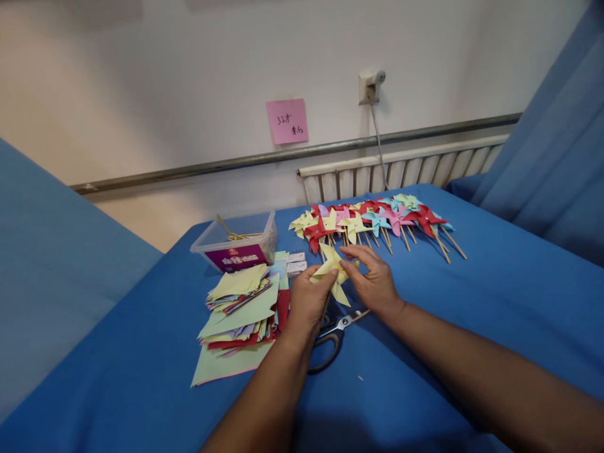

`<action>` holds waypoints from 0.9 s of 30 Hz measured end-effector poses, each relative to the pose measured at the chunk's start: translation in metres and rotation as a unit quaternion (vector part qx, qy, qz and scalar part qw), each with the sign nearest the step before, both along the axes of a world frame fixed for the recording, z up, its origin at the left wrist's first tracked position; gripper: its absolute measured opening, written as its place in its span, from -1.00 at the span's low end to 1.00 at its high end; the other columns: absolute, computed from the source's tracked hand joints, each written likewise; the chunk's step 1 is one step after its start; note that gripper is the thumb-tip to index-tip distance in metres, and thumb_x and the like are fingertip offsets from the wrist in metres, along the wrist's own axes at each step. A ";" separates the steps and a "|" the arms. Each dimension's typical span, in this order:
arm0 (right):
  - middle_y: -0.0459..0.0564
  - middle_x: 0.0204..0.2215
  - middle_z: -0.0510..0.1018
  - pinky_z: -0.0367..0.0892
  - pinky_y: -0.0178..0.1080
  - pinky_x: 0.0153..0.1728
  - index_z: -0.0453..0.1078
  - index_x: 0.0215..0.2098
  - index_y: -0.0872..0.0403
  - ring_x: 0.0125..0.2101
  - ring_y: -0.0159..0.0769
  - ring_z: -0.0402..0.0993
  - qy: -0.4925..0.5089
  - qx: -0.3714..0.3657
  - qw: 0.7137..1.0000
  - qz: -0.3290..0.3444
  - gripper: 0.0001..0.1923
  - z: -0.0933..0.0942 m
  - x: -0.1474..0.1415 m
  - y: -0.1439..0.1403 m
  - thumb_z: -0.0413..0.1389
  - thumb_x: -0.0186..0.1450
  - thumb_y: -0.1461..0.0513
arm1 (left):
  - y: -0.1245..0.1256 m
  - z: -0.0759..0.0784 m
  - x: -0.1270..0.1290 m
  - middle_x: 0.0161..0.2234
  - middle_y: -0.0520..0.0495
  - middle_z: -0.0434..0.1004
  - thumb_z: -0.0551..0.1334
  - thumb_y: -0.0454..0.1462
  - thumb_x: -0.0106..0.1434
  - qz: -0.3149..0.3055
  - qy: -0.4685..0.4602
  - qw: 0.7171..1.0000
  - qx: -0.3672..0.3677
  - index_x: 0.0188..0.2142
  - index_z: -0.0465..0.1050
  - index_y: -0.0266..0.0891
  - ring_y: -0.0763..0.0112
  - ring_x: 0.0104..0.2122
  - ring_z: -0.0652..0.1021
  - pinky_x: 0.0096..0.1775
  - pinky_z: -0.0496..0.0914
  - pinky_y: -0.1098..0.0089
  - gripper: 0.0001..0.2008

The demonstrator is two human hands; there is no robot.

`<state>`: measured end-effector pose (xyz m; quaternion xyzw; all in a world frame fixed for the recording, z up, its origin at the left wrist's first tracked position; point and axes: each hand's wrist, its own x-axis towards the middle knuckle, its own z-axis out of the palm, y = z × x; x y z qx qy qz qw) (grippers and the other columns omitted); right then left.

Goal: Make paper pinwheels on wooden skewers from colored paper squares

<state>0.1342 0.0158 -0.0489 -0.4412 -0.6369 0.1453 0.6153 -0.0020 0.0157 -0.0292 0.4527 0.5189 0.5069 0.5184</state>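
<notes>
A yellow paper pinwheel (340, 294) is held up between my two hands, above the table. My left hand (309, 296) grips it, the thumb pressed on its middle. My right hand (375, 283) pinches the pinwheel's right side with thumb and fingertips. Just below lie scissors (333, 340) with dark handles, partly hidden by my left hand and wrist; the blades point right. Whether a stick is fixed to this pinwheel is hard to see behind my left hand.
Behind my hands, finished pinwheels (368, 220) on wooden sticks lie in rows. At left are stacked coloured papers (240, 314) and a clear plastic box (238, 255) containing sticks. Small white boxes (296, 264) stand beside the papers. A blue cloth (425, 390) covers the table; a radiator (349, 179) is behind.
</notes>
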 end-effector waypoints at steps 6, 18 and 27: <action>0.02 -0.14 0.51 0.35 -0.14 -0.08 0.47 -0.15 -0.01 -0.17 -0.24 0.46 0.050 -0.021 0.998 0.024 -0.81 -0.002 -0.001 0.002 0.11 0.27 0.18 | -0.001 0.002 0.000 -0.42 -0.14 0.59 0.44 -0.20 -0.11 -0.025 -0.093 0.995 -0.032 -0.26 0.52 -0.37 0.37 -0.51 0.52 -0.40 0.38 0.38 -0.59; -0.17 -0.55 0.47 0.25 -0.30 -0.43 0.38 -0.38 0.10 -0.53 -0.41 0.34 0.336 -0.291 0.881 0.164 -0.60 -0.002 -0.015 -0.003 0.36 -0.07 0.07 | 0.001 0.002 -0.001 -0.44 -0.12 0.58 0.45 -0.33 -0.15 -0.028 -0.184 0.980 -0.073 -0.29 0.50 -0.37 0.36 -0.47 0.54 -0.32 0.42 0.37 -0.63; -0.10 -0.49 0.56 0.31 -0.27 -0.41 0.43 -0.39 0.11 -0.50 -0.36 0.43 0.341 -0.282 0.884 0.153 -0.67 -0.006 -0.007 0.006 0.34 -0.04 0.11 | -0.002 0.012 -0.008 -0.34 -0.11 0.58 0.38 -0.14 0.01 -0.059 -0.164 0.982 -0.067 -0.34 0.55 -0.30 0.38 -0.38 0.53 -0.31 0.41 0.40 -0.72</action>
